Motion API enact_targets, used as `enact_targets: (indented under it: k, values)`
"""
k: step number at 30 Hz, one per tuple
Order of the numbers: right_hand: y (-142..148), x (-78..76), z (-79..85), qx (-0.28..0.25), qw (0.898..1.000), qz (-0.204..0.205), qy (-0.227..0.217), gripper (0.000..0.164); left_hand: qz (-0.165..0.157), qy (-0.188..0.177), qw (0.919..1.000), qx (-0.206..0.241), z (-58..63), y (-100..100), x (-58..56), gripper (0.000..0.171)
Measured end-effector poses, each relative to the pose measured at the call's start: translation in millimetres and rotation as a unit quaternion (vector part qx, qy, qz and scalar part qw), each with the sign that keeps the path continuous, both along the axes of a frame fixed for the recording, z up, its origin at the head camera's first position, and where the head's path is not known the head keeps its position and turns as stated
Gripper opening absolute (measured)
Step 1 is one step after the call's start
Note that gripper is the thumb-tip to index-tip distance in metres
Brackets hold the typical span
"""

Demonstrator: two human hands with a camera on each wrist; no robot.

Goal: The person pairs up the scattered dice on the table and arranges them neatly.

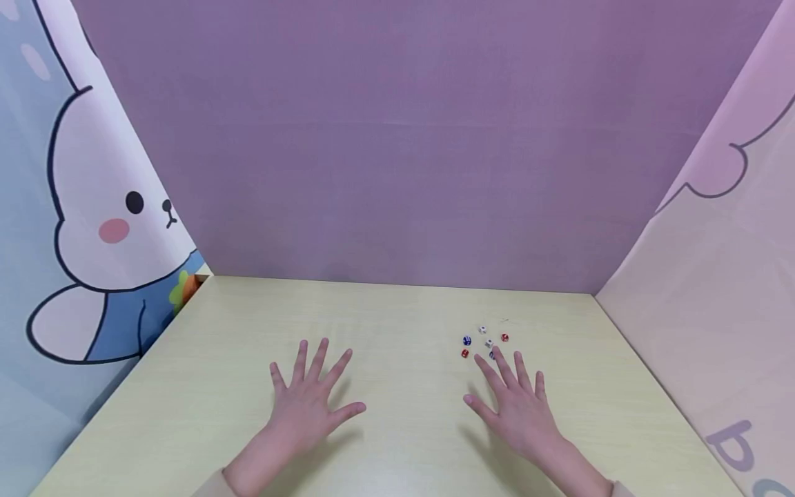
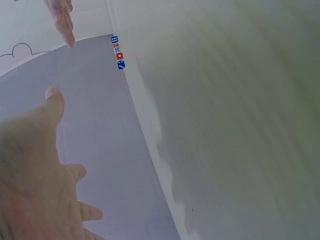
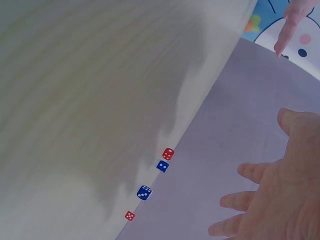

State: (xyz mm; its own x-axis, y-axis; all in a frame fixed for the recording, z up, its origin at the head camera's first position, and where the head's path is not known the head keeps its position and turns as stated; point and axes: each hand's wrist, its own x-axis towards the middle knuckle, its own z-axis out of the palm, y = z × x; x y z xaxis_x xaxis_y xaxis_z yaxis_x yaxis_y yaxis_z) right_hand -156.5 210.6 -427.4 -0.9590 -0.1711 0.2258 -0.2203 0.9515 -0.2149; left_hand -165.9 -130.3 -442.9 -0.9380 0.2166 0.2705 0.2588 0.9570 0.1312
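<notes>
My left hand [image 1: 302, 412] hovers over the table's left half, palm down with fingers spread and nothing in it. Over the right half is my right hand [image 1: 522, 417], likewise spread and holding nothing. Just past the right fingertips lies a loose cluster of small dice: a blue die [image 1: 467, 340], a red die [image 1: 464, 353], another red die [image 1: 505, 337] and white dice [image 1: 482, 330]. A second blue die [image 1: 492, 355] is partly covered by the right fingers. In the right wrist view, red dice [image 3: 168, 154] and blue dice [image 3: 144, 192] show white pips.
The pale wooden table [image 1: 397, 331] ends at a purple cloth backdrop [image 1: 397, 152]. A curtain with a cartoon rabbit [image 1: 118, 193] hangs at the left, and a pale pink curtain [image 1: 714, 297] at the right. A tiny dark mark [image 1: 504, 319] lies behind the dice.
</notes>
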Motion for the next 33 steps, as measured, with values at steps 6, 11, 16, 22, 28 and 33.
enact_targets:
  k: [6,11,16,22,28,33]
  values:
    - [3,-4.5,1.4,-0.011,1.0,0.013,0.004,0.07,-0.016,-0.006,0.9997,0.018,-1.2,-1,-4.2,0.086]
    - [8,-25.5,3.7,-0.057,0.997,0.055,0.022,0.069,-0.073,-0.054,0.992,0.088,-2.1,-1,-22.9,0.089]
    - [14,-57.8,-0.1,-0.117,0.99,0.078,-0.01,0.067,-0.12,-0.127,0.9714,0.161,-5.8,-3,-48.2,0.094]
    - [23,-101.1,-9.8,-0.161,0.982,0.096,-0.025,0.052,-0.162,-0.178,0.9481,0.208,-7.9,-6,-78.4,0.09]
    - [28,-130.9,-17.0,-0.139,0.983,0.112,-0.03,0.04,-0.185,-0.199,0.92,0.283,-9.4,-10,-105.2,0.077]
    - [33,-145.3,-24.7,-0.078,0.988,0.134,-0.014,0.036,-0.18,-0.214,0.9122,0.299,-16.4,-13,-115.5,0.061]
